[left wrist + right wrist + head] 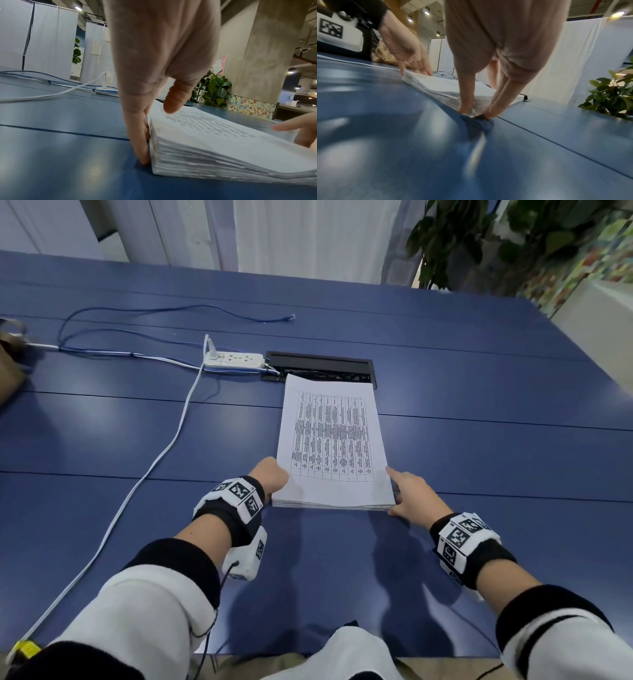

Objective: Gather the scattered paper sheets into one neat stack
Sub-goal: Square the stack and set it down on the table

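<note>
One thick stack of white sheets (332,446) lies on the blue table (496,446), with a printed table on its top page. My left hand (274,477) stands at the stack's near left corner. In the left wrist view its straight fingers (139,135) press against the left side of the stack (223,146), and the thumb hovers over the top sheet. My right hand (400,491) is at the near right corner. In the right wrist view its thumb and straight fingers (498,100) bracket that corner of the stack (440,88), touching its edges.
A white power strip (234,360) with a white cable (164,450) and thin blue cables (137,313) lies at the back left. A black cable hatch (322,364) sits just beyond the stack. A brown object (10,371) is at the left edge, and a plant (479,241) at the far right.
</note>
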The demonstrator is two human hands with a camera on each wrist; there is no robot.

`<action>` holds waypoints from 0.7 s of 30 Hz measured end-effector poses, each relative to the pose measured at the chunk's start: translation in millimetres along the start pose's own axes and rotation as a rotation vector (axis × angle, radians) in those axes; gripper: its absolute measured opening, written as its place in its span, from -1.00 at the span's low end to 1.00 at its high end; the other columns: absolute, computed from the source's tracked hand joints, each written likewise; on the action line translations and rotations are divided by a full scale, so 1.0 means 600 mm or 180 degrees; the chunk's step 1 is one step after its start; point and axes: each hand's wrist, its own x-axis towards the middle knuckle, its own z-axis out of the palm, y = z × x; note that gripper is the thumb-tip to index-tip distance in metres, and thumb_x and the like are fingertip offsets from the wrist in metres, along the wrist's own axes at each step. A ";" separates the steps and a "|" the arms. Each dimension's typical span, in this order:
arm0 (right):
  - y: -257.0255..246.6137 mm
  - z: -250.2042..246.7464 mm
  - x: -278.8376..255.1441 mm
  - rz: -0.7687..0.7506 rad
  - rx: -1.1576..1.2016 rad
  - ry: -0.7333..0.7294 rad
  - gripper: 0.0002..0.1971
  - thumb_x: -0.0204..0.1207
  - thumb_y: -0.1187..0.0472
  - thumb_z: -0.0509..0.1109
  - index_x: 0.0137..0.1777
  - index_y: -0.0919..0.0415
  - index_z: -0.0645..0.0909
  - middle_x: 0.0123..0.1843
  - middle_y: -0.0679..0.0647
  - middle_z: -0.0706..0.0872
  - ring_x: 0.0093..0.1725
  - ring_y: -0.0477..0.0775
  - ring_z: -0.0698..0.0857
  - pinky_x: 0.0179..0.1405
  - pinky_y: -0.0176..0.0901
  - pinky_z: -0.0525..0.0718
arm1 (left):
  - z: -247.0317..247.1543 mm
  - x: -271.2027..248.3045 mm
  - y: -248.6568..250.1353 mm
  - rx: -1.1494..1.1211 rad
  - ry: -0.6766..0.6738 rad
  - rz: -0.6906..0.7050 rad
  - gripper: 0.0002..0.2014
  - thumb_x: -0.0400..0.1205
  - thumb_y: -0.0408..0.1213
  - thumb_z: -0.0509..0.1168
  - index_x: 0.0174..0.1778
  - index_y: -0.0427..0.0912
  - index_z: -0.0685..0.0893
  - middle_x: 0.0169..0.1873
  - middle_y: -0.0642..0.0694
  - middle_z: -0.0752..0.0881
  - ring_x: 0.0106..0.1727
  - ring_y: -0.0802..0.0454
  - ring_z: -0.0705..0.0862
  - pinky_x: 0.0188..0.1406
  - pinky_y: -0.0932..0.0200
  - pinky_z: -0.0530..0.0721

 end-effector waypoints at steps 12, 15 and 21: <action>0.003 0.004 -0.003 -0.0069 -0.0337 0.0039 -0.89 0.40 0.27 0.44 -0.24 0.29 0.59 -0.31 0.07 0.58 -0.24 0.14 0.51 -0.24 -0.12 0.49 | 0.014 -0.001 0.014 -0.0055 -0.0192 -0.0363 -0.55 0.51 -0.49 0.03 0.32 -0.60 0.41 0.37 -0.58 0.42 0.39 -0.46 0.47 0.33 -0.31 0.48; 0.006 0.004 -0.002 -0.0040 -0.0193 0.0094 -0.88 0.39 0.29 0.45 -0.23 0.36 0.62 -0.39 0.09 0.56 -0.30 0.14 0.47 -0.25 -0.12 0.53 | 0.013 0.000 0.012 -0.0114 -0.0167 -0.0354 -0.53 0.51 -0.49 0.05 0.35 -0.57 0.40 0.37 -0.54 0.44 0.39 -0.42 0.49 0.27 -0.24 0.56; 0.014 0.004 -0.005 0.0136 0.0465 0.0062 -0.72 0.34 0.38 0.52 0.06 0.28 0.69 -0.17 0.14 0.73 -0.15 0.15 0.69 0.00 -0.19 0.61 | 0.012 -0.001 0.010 -0.0174 -0.0187 -0.0282 -0.61 0.54 -0.47 0.07 0.27 -0.53 0.47 0.19 -0.49 0.57 -0.06 -0.25 0.57 -0.12 0.09 0.43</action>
